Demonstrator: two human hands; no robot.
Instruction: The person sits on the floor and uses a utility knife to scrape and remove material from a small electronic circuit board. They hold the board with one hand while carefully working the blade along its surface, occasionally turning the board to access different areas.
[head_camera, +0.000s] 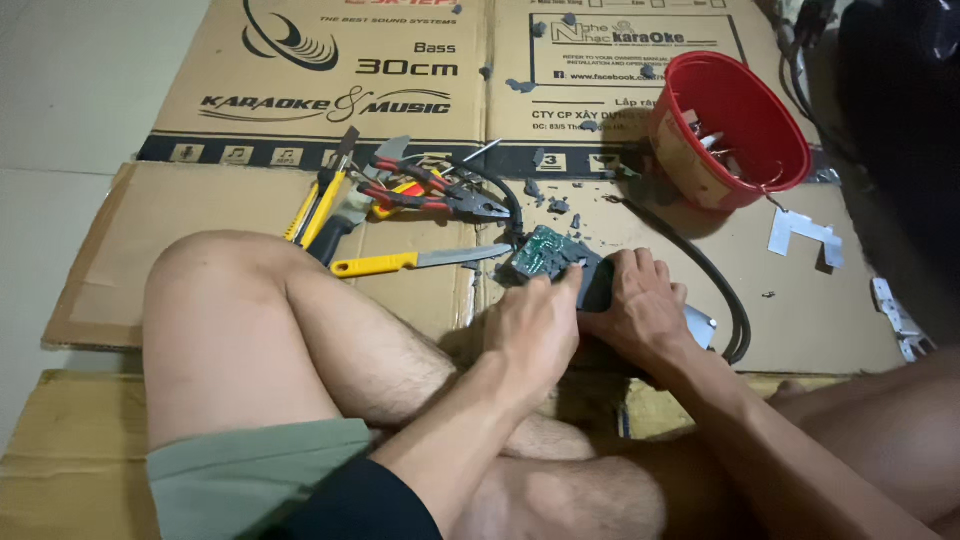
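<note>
Green circuit board (543, 252) pinned mid-cardboard (200, 215), half out of its dark casing (600, 285). Leftward toward the cardboard's left edge: yellow-handled knife (410, 261), red pliers (435, 190). Left hand (530, 330) clamped on the board, thumb pressing; right hand (640, 310) wrapped tight round the casing. Red bowl (735, 125) near the far right corner. Prying step, seemingly; next calls for steady leverage.

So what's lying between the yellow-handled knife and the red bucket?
In the head view, black-nosed pliers and grey broken bits lie on the cardboard between the knife and bucket.
</note>
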